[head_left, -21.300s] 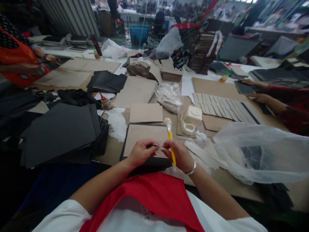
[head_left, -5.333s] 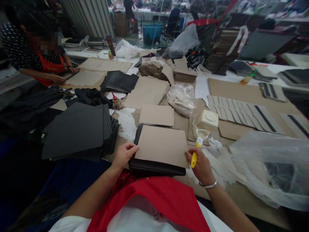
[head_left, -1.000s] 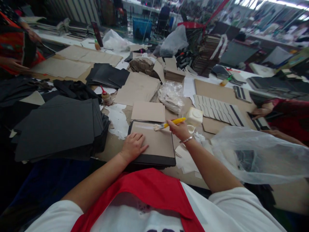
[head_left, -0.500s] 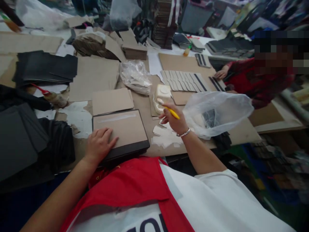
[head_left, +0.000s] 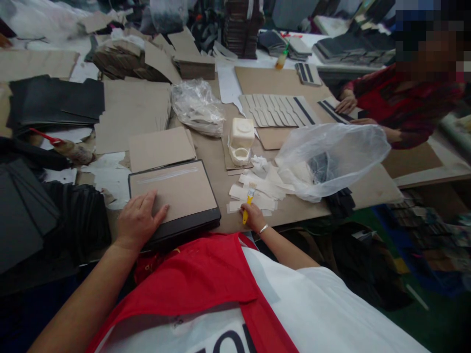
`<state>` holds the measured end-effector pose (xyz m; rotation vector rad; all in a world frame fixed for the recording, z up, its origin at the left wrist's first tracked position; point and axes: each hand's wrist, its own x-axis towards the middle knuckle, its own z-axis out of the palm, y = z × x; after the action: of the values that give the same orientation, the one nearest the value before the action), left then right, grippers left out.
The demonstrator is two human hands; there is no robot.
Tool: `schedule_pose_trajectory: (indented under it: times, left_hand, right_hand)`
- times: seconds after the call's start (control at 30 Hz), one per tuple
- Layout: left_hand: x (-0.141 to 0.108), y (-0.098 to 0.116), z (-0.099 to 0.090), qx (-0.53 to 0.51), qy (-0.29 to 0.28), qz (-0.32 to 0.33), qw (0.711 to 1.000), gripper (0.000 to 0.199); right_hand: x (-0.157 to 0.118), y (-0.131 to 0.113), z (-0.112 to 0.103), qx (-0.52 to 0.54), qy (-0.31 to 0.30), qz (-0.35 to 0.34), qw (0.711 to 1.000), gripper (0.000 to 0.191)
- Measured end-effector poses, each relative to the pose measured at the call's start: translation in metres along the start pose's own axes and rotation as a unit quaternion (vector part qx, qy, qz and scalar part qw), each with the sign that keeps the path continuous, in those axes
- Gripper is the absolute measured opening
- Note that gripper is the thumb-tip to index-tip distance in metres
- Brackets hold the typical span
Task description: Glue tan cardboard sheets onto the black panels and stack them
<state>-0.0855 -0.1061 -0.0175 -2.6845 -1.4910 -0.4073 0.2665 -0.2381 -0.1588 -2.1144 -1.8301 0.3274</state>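
My left hand lies with fingers stretched on the lower left part of a brown cardboard panel with black edges, the top of a dark stack. A shiny whitish streak runs along the panel's far side. My right hand is closed around the yellow handle of a paintbrush, its pale bristles pointing away from me. Under and beyond the brush lie several white strips. Past them stands a cream plastic container with a cut opening, crusted with white residue at its rim.
A clear plastic bag spreads to the right. Black sheets and cardboard sheets are stacked at left, near a red-tipped bottle. Across the table at right, a co-worker's hands rest on a striped panel.
My right hand has moved from beside the container back toward me, bringing the brush over the white strips. My left hand stays on the cardboard panel. The view has shifted slightly.
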Motion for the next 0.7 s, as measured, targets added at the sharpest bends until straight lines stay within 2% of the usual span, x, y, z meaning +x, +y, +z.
schedule_pose_trajectory:
  times: [0.07,0.17,0.23,0.3,0.37,0.4,0.47,0.5,0.53,0.57,0.63,0.7]
  left_hand:
    - [0.0,0.0,-0.005,-0.002,-0.024,-0.002,1.0,0.054]
    - [0.008,0.012,-0.018,-0.046,-0.031,0.0,0.998,0.054]
    - [0.02,0.033,-0.029,-0.124,-0.014,0.013,0.992,0.056]
    - [0.035,0.064,-0.038,-0.238,-0.017,0.031,0.97,0.063]
    - [0.051,0.096,-0.044,-0.372,-0.073,0.042,0.924,0.069]
    - [0.057,0.109,-0.045,-0.443,-0.125,0.044,0.887,0.066]
    - [0.066,0.124,-0.042,-0.571,-0.246,0.026,0.783,0.049]
    - [0.067,0.123,-0.04,-0.617,-0.289,0.002,0.732,0.042]
    - [0.066,0.119,-0.039,-0.649,-0.312,-0.032,0.693,0.039]
    - [0.063,0.11,-0.037,-0.667,-0.317,-0.072,0.671,0.037]
    - [0.053,0.084,-0.037,-0.675,-0.294,-0.154,0.658,0.034]
    - [0.042,0.054,-0.039,-0.682,-0.261,-0.229,0.644,0.033]
  right_hand:
    - [0.007,0.0,-0.013,0.057,0.024,0.02,0.998,0.011]
    - [0.019,-0.017,-0.05,0.147,0.074,0.032,0.986,0.012]
    - [0.025,-0.04,-0.082,0.209,0.11,0.017,0.972,0.014]
    - [0.031,-0.069,-0.114,0.268,0.128,-0.027,0.954,0.014]
    - [0.036,-0.098,-0.14,0.327,0.122,-0.075,0.934,0.016]
    - [0.039,-0.109,-0.15,0.354,0.115,-0.091,0.924,0.018]
    - [0.047,-0.125,-0.162,0.382,0.113,-0.104,0.911,0.021]
    - [0.053,-0.129,-0.165,0.378,0.124,-0.101,0.912,0.021]
    - [0.059,-0.13,-0.166,0.365,0.141,-0.094,0.915,0.021]
    - [0.067,-0.13,-0.164,0.348,0.161,-0.086,0.92,0.021]
    - [0.082,-0.129,-0.156,0.324,0.188,-0.069,0.925,0.022]
    - [0.098,-0.131,-0.141,0.317,0.182,-0.061,0.929,0.024]
